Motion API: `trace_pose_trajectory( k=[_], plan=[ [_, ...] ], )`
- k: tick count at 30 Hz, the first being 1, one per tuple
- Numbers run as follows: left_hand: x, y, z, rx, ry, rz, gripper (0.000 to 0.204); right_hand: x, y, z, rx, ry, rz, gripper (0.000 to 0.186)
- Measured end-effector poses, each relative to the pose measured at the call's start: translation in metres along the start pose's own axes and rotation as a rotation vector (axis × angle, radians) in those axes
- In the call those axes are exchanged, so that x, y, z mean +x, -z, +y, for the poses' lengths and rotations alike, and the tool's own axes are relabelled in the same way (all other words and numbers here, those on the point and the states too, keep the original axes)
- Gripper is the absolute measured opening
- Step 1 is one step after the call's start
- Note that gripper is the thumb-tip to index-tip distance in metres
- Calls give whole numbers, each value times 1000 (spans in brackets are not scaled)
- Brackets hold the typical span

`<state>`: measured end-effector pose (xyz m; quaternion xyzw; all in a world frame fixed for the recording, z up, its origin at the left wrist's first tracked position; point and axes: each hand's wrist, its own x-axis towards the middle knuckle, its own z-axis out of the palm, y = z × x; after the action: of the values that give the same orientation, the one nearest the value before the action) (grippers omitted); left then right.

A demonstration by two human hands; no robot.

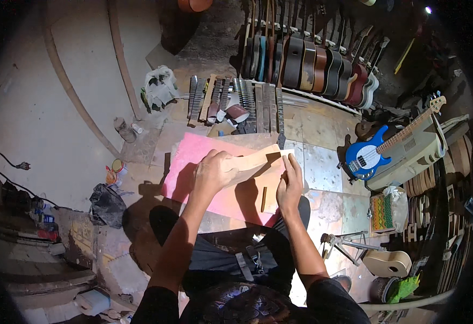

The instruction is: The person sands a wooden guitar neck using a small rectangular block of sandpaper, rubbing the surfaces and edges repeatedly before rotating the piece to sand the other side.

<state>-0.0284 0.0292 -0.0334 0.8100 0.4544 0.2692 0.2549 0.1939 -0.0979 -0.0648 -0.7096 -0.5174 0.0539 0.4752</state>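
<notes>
A pale wooden piece [251,161] with a squared, notched far end is held up in front of me, tilted. My left hand [213,171] grips its left side, fingers wrapped over the edge. At its right end my right hand [290,183] holds the edge, fingers pointing up along it. Beneath lies a pink sheet [193,154], partly in the shadow of my hands. A short narrow wooden strip [264,198] lies on a pale orange surface below the piece; I cannot tell whether that surface is a separate board.
Several guitar necks [236,102] lie on the tiled floor ahead, before a rack of guitars [312,67]. A blue bass guitar [367,154] leans at the right. Nearer stand a metal stand [350,244] and a small guitar body [388,263]. A black plastic bag [107,205] sits at the left.
</notes>
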Motion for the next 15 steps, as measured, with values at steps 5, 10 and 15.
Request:
trace_pose_trajectory(
  k=[5,10,15],
  plan=[
    [13,-8,17,393,-29,-79,58,16,-2,-21,-9,-90,-124,36],
    [32,-12,36,625,51,-406,72,38,2,-1,-122,-136,-49,32],
    [46,-38,49,757,103,-662,79,33,-9,63,269,-356,-24,17]
  ],
)
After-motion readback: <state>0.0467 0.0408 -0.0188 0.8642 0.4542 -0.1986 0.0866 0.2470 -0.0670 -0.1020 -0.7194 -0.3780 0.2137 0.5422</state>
